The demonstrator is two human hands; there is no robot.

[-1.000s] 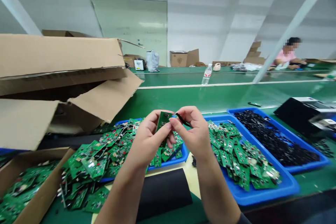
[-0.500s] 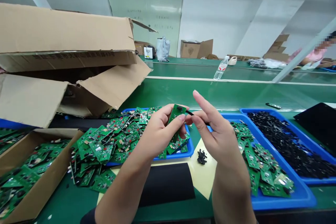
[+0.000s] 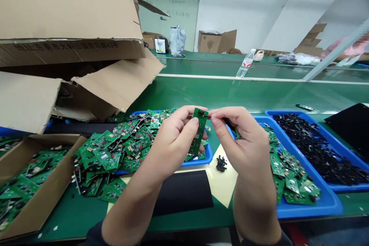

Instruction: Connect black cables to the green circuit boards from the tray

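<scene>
My left hand [image 3: 175,134] is closed on a green circuit board [image 3: 196,138], held tilted up with the thumb across its face. A small black part [image 3: 202,112] sits near the board's upper end. My right hand [image 3: 245,138] pinches a thin dark stick-like tool [image 3: 208,117] between thumb and forefinger. Its tip is at the board's upper right edge, close to the black part; whether they touch I cannot tell. Most of the tool is hidden by my fingers. Beneath my hands lies a little heap of black pieces [image 3: 221,163] on yellow paper [image 3: 223,188].
Circuit boards [image 3: 115,150] are piled over a blue tray at left, beside a cardboard box [image 3: 49,200] of boards. Rightward stand a blue tray [image 3: 328,205] of boards and another [image 3: 343,188] of black pieces. A black sheet [image 3: 184,194] lies in front. A bottle [image 3: 245,64] stands farther back.
My right forefinger, raised before, has come down onto the tool, and the tool's tip is now at the board's edge. The board is turned a little more upright. The view has tilted down slightly.
</scene>
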